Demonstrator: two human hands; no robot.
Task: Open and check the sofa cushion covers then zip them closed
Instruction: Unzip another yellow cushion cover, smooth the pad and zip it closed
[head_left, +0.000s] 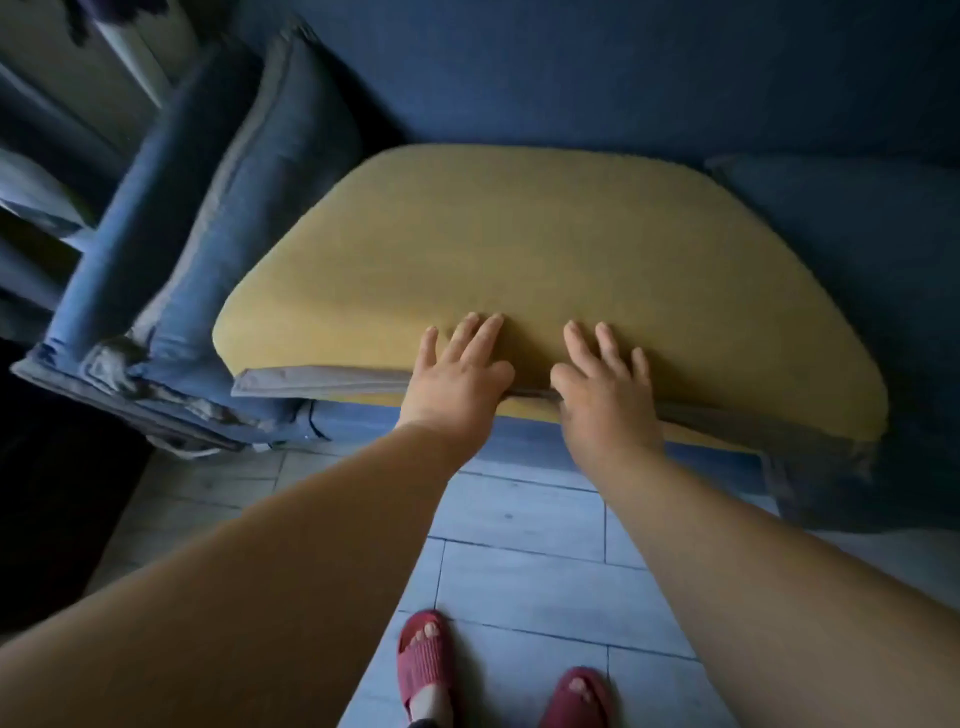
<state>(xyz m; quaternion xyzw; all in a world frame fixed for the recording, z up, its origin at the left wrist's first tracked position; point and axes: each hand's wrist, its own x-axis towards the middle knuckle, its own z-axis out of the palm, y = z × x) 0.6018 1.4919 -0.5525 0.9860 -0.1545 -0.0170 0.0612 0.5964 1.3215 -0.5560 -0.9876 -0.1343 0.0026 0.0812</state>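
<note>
A yellow foam cushion insert (545, 249) lies bare on the blue sofa seat, its blue-grey cover (322, 379) peeled back and hanging along the front edge. My left hand (460, 371) rests flat on the foam near the front edge, fingers spread, thumb at the cover's rim. Just to its right, my right hand (605, 384) presses the foam the same way, thumb tucked at the folded cover edge. No zipper pull is visible.
The sofa's blue armrest (171, 249) and a blue cushion (249, 208) stand at the left. Another blue seat cushion (852, 249) lies at the right. The sofa back (571, 73) rises behind. Pale floorboards (519, 519) and my red slippers (423, 660) are below.
</note>
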